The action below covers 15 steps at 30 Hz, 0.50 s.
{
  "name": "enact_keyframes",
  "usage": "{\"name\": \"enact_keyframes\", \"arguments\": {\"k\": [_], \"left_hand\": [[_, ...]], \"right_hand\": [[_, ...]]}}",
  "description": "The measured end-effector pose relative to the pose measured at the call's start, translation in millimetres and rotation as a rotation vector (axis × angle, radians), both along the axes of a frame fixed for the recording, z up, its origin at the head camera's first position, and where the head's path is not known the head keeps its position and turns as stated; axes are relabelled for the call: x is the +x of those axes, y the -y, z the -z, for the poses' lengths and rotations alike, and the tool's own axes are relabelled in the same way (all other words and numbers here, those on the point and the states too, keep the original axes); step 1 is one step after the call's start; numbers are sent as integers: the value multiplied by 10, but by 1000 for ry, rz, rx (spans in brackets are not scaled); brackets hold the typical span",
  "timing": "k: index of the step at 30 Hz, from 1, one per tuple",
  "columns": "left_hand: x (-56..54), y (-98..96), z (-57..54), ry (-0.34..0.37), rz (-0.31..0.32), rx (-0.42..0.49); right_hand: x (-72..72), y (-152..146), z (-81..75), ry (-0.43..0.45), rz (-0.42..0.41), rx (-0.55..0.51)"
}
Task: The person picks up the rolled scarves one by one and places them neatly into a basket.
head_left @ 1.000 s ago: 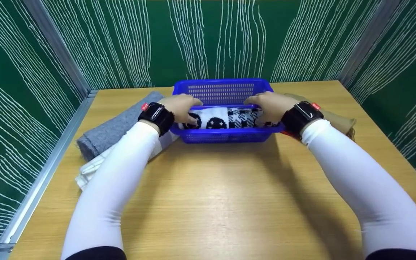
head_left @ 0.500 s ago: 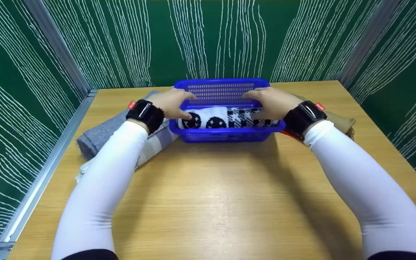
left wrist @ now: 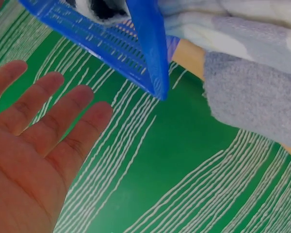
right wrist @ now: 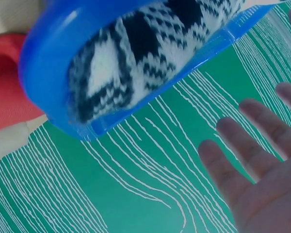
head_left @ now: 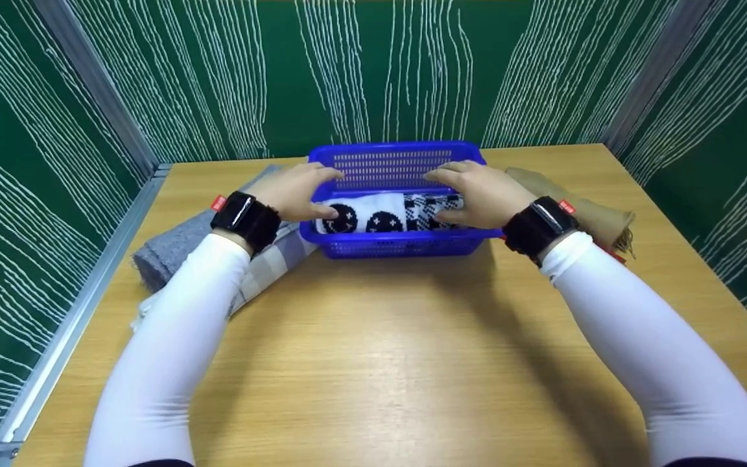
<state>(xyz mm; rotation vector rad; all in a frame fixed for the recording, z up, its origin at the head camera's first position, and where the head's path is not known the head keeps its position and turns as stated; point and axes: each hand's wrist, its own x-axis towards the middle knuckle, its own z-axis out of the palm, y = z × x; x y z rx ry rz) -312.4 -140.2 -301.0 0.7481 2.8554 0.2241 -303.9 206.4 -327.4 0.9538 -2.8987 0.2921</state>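
Note:
A black-and-white knitted scarf [head_left: 373, 213], rolled up, lies inside a blue plastic basket [head_left: 406, 248] at the back of the table. Its left part bears black round motifs, its right part a checked pattern. Over the basket's left end, my left hand [head_left: 292, 190] is spread and holds nothing; in the left wrist view its fingers [left wrist: 80, 126] are straight. My right hand [head_left: 487, 194] hovers over the right end, hiding part of the scarf there. The right wrist view shows its palm bare and its fingers [right wrist: 235, 150] extended, apart from the scarf.
Left of the basket lie a rolled grey cloth [head_left: 176, 250] and a white-and-grey checked cloth [head_left: 276, 259]. A tan fringed cloth [head_left: 581, 211] and a red item [right wrist: 7, 80] are on the right. Green panels [head_left: 373, 71] stand around the wooden table [head_left: 373, 363].
Both hands have come away from the scarf and their fingers have straightened. My left hand has shifted left; the right has moved slightly left. Scarf and basket stay in place.

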Motion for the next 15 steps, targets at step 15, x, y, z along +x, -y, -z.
{"name": "enact_keyframes", "arguments": {"k": [15], "left_hand": [[148,64,101,-99,12,-3]], "right_hand": [[108,65,180,-54,-33,-40]]}}
